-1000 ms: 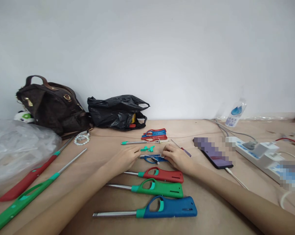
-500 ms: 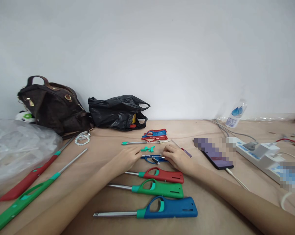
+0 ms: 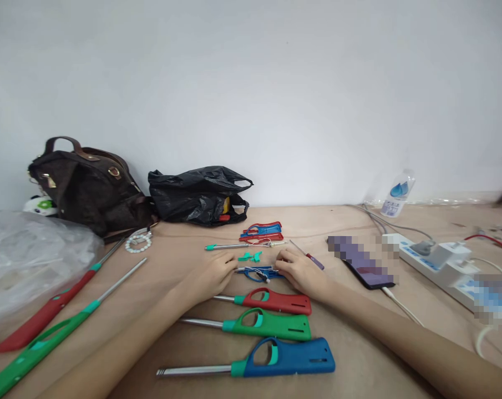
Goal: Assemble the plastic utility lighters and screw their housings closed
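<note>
Between my hands lies an opened blue gas lighter, its inner wires and a small dark part showing. My left hand has its fingers closed at the left end, around the metal tube. My right hand holds the right end of the blue shell with bent fingers; its thumb is mostly hidden. Just beyond are small turquoise trigger pieces, then a bare metal tube with wires. Nearer to me lie whole lighters in red, green and blue.
Red and blue shell halves lie behind the parts, and a screwdriver is beside my right hand. A phone, power strip and bottle are at right. Bags and two long lighters are at left.
The view has shifted slightly, so everything sits a little lower and further left. Both hands stay at the opened blue lighter, with hardly any finger movement.
</note>
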### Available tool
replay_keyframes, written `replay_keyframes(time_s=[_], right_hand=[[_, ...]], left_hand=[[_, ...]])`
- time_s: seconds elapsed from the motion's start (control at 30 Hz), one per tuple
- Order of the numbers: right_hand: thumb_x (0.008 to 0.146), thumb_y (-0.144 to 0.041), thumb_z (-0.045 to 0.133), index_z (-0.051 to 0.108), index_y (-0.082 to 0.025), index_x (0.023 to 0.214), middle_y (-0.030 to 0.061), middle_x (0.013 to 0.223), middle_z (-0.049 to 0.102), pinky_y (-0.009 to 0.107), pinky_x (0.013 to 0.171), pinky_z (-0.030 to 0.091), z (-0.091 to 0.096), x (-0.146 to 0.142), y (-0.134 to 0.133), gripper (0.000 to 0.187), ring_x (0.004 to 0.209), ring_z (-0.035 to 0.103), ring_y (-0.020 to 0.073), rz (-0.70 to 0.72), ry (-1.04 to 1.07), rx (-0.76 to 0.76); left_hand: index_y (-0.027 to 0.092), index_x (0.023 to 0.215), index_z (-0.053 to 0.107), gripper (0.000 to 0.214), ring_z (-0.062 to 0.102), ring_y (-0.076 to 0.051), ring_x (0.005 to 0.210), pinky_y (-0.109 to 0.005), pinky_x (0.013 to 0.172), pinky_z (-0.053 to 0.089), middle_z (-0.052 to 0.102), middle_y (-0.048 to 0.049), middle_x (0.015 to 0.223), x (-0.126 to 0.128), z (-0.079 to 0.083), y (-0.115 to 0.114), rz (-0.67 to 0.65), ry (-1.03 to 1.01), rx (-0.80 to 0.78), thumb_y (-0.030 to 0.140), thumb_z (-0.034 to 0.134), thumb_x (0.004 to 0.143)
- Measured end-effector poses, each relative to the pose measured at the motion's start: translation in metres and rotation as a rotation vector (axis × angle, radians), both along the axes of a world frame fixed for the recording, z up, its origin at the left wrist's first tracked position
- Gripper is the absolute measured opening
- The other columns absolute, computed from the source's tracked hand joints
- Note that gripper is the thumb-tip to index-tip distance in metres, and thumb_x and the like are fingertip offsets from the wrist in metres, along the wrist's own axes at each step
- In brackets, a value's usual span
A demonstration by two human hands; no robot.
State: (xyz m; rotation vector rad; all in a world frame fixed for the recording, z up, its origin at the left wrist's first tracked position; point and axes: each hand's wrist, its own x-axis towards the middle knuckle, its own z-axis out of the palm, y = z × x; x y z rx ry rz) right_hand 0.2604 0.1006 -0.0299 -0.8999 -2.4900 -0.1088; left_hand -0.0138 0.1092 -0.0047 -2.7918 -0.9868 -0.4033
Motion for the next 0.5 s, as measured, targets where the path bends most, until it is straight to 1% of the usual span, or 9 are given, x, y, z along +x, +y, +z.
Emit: replay_keyframes(time_s=[0.1,0.17,0.33,0.5], right_hand=[[0.095,-0.016,0.04,0.065,-0.017,0.09,0.01,0.093,0.058,0.033,0.079,0.046,-0.0005,0.0,0.0002,0.025,0.091,0.052,0.0202,-0.003,-0.008,0.001],[0.095,-0.016,0.041,0.065,-0.016,0.091,0.0101,0.093,0.058,0.034,0.079,0.046,-0.0005,0.0,0.0001,0.025,0.092,0.052,0.0205,-0.008,-0.015,0.0],[0.095,-0.016,0.041,0.064,-0.017,0.092,0.0102,0.095,0.058,0.034,0.08,0.046,-0.0013,0.0003,0.0008,0.024,0.094,0.052,0.0211,0.0,-0.017,0.009],[0.095,-0.016,0.042,0.065,-0.017,0.091,0.0095,0.093,0.058,0.034,0.08,0.046,-0.0005,-0.0002,0.0004,0.023,0.092,0.052,0.0207,-0.003,-0.008,0.015]], left_hand=[[0.017,0.094,0.061,0.015,0.06,-0.022,0.093,-0.032,0.08,0.049,0.062,-0.0074,0.101,-0.0022,-0.0049,0.0028,0.022,-0.061,-0.073,0.013,0.048,0.088],[0.018,0.096,0.06,0.015,0.06,-0.022,0.096,-0.032,0.083,0.049,0.062,-0.0069,0.103,-0.0027,-0.0075,0.0043,0.015,-0.099,-0.112,0.011,0.05,0.086],[0.018,0.09,0.06,0.014,0.06,-0.02,0.094,-0.03,0.082,0.048,0.064,-0.0052,0.097,-0.0011,-0.0081,0.0057,0.007,-0.187,-0.163,0.01,0.05,0.087],[0.017,0.094,0.063,0.023,0.061,-0.02,0.095,-0.031,0.084,0.048,0.066,-0.006,0.098,-0.0003,-0.009,0.0078,-0.021,-0.192,-0.17,0.007,0.043,0.089]])
